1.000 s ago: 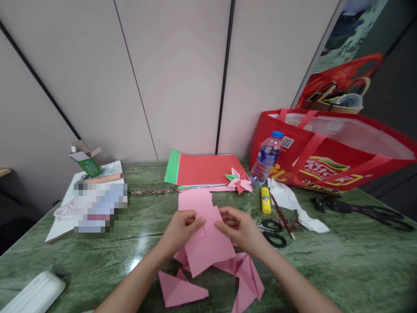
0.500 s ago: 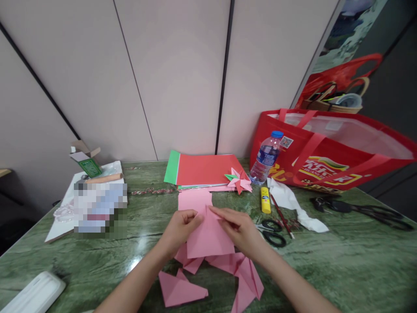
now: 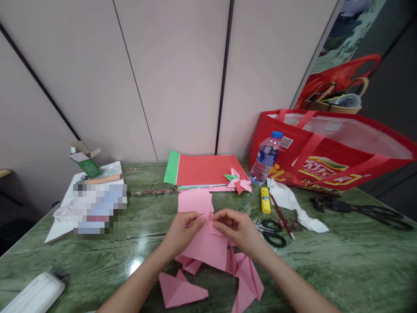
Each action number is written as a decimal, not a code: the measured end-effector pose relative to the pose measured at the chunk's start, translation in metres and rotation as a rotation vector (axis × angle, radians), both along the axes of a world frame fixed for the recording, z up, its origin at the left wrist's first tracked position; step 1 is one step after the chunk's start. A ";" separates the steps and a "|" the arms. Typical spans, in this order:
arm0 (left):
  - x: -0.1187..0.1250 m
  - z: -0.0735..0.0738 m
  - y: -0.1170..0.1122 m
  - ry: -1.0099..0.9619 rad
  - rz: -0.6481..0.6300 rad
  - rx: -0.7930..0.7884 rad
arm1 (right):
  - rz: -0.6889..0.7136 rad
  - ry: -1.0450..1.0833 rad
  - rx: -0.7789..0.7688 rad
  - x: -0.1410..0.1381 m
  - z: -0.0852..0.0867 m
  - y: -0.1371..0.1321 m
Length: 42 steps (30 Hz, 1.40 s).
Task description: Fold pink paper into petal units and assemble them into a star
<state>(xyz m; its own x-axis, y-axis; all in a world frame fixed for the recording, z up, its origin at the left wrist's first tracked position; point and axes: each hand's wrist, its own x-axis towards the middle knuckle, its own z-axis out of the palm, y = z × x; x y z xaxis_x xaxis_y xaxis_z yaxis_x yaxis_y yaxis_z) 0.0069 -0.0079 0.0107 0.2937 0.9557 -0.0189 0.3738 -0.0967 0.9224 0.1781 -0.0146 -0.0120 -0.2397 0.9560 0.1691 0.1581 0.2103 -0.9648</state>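
Note:
A pink sheet of paper (image 3: 206,248) is pinched at its far edge between both my hands. My left hand (image 3: 184,230) has thumb and forefinger closed on it from the left. From the right, my right hand (image 3: 236,228) grips the same edge, where a small fold stands up between the fingertips. Just beyond lies another pink paper (image 3: 194,201) on the table. Several folded pink paper pieces lie nearer to me, among them one at left (image 3: 180,290) and one at right (image 3: 249,278).
Red and green paper sheets (image 3: 208,168) lie at the back, with a folded paper star (image 3: 239,180) on their corner. To the right are a water bottle (image 3: 266,158), glue stick (image 3: 265,201), scissors (image 3: 273,232), a dark red pencil (image 3: 282,216), white tissue (image 3: 298,206) and a red bag (image 3: 325,150).
The pink sheet has turned and its far edge has been drawn up into a small fold. My right fingers, stretched out before, have curled into a pinch close to my left hand.

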 end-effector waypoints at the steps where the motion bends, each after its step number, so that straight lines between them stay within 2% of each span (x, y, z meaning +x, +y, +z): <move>1: 0.000 0.000 0.000 0.005 -0.005 0.001 | 0.002 0.037 -0.025 -0.001 -0.001 0.000; 10: 0.000 -0.001 0.000 -0.018 0.001 0.028 | -0.004 0.118 -0.073 -0.002 0.000 0.001; 14: 0.001 0.001 0.000 -0.020 0.009 0.013 | 0.000 0.179 -0.142 -0.002 -0.002 0.002; 24: 0.003 0.000 0.000 -0.029 0.025 0.021 | -0.016 0.176 -0.127 -0.004 -0.002 0.001; 28: 0.004 0.000 -0.002 -0.055 0.039 0.018 | -0.031 0.203 -0.193 -0.003 -0.003 0.003; 33: 0.005 0.001 -0.002 -0.084 -0.003 0.014 | 0.024 0.204 -0.236 -0.004 -0.005 0.003; 42: 0.007 -0.002 -0.004 -0.088 0.020 0.081 | 0.061 0.206 -0.242 -0.007 -0.008 0.001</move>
<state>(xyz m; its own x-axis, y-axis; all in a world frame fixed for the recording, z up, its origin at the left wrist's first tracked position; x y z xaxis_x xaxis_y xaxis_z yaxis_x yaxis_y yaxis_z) 0.0135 -0.0117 0.0089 0.2716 0.9588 0.0837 0.2948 -0.1656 0.9411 0.1710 -0.0140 -0.0198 -0.2820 0.9593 -0.0109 -0.0519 -0.0266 -0.9983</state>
